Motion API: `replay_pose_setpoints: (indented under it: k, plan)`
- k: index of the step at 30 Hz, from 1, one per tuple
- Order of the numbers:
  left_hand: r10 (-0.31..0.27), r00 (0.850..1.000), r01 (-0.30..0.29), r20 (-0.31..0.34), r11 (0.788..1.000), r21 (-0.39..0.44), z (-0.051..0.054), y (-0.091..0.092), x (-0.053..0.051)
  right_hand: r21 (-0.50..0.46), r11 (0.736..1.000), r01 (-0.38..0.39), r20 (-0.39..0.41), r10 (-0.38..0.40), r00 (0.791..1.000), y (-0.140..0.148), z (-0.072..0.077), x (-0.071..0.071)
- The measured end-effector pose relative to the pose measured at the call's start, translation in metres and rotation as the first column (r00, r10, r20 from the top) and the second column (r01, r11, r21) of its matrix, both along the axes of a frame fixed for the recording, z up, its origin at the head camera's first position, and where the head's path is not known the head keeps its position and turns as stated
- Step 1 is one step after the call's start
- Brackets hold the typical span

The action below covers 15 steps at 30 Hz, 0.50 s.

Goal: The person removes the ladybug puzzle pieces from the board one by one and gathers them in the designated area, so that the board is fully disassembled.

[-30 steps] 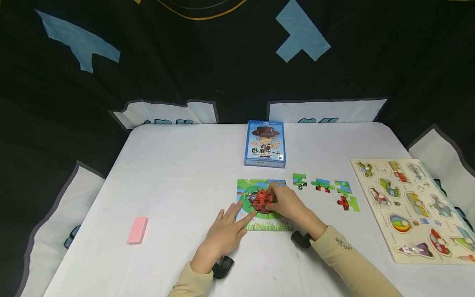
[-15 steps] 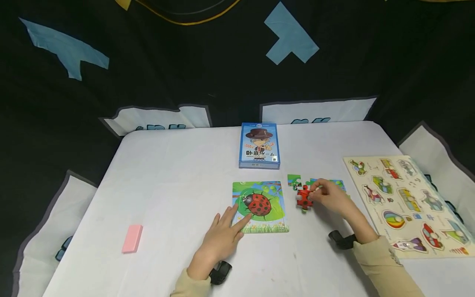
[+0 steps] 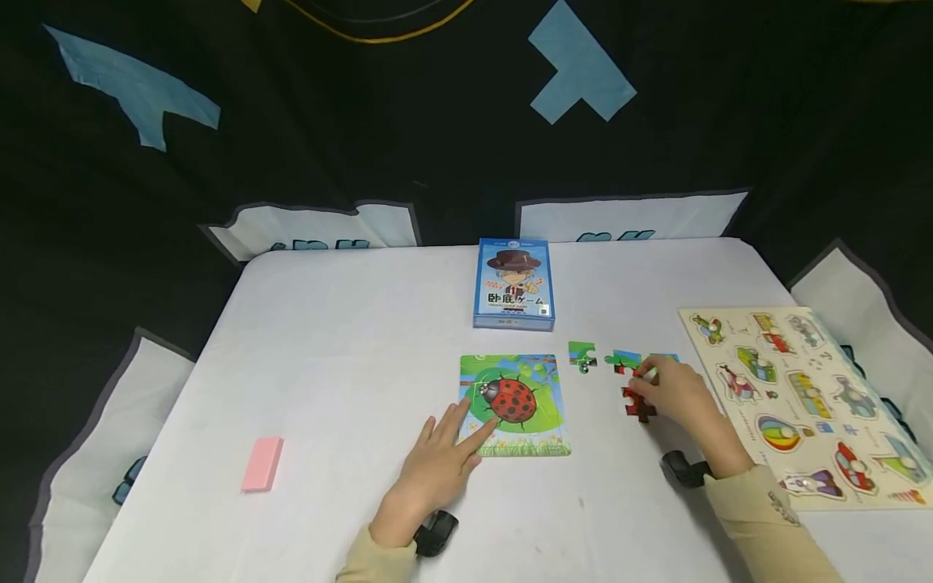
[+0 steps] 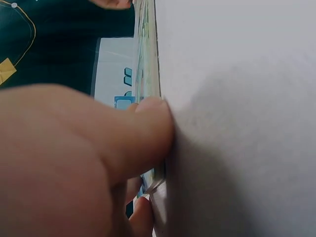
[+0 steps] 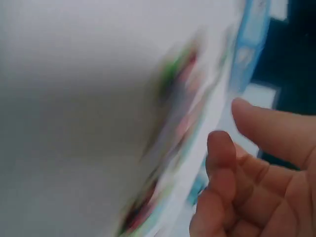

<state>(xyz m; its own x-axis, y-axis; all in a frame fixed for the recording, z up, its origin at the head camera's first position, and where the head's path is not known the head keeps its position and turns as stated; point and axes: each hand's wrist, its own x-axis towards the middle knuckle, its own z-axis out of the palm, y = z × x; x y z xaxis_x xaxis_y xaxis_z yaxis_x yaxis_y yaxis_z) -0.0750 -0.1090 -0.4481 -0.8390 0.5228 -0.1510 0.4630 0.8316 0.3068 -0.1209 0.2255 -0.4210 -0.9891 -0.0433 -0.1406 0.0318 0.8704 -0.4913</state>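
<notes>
A ladybug jigsaw puzzle (image 3: 547, 413) lies flat on the white table. My left hand (image 3: 436, 470) rests at its lower left with fingers spread and fairly straight; in the left wrist view the thumb (image 4: 143, 133) touches the puzzle's edge. To the right, my right hand (image 3: 681, 397) is over loose jigsaw pieces. Beside its fingertips is a red piece (image 3: 638, 406) with black spots. In the right wrist view, thumb and fingers stand apart with nothing between them, and the pieces are blurred. A green piece (image 3: 582, 355) and another piece (image 3: 623, 359) lie nearby, and one is partly behind the hand.
A blue card-game box (image 3: 513, 283) stands behind the puzzle. The large wooden picture board (image 3: 794, 405) covers the table's right side. Far to the left lies a pink block (image 3: 262, 465). A black cloth backdrop (image 3: 350, 129) hangs beyond the table's back edge.
My right hand has carried the red piece from above the puzzle rightward to the loose pieces and let go of it. The left hand has stayed at the puzzle.
</notes>
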Motion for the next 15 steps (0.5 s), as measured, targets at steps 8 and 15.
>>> replay_pose_setpoints:
  k: [8, 15]
  plan:
    - [-0.004, 1.000, 0.003, -0.020, 1.000, -0.022, 0.000, -0.002, -0.001, -0.125, 0.943, -0.309, 0.002, 0.312, 0.950, -0.096, 0.000, -0.012]
    - [-0.003, 1.000, 0.003, -0.019, 0.999, -0.042, -0.001, -0.003, 0.002, -0.005, 0.879, -0.477, -0.095, 0.474, 0.875, -0.148, -0.011, -0.016]
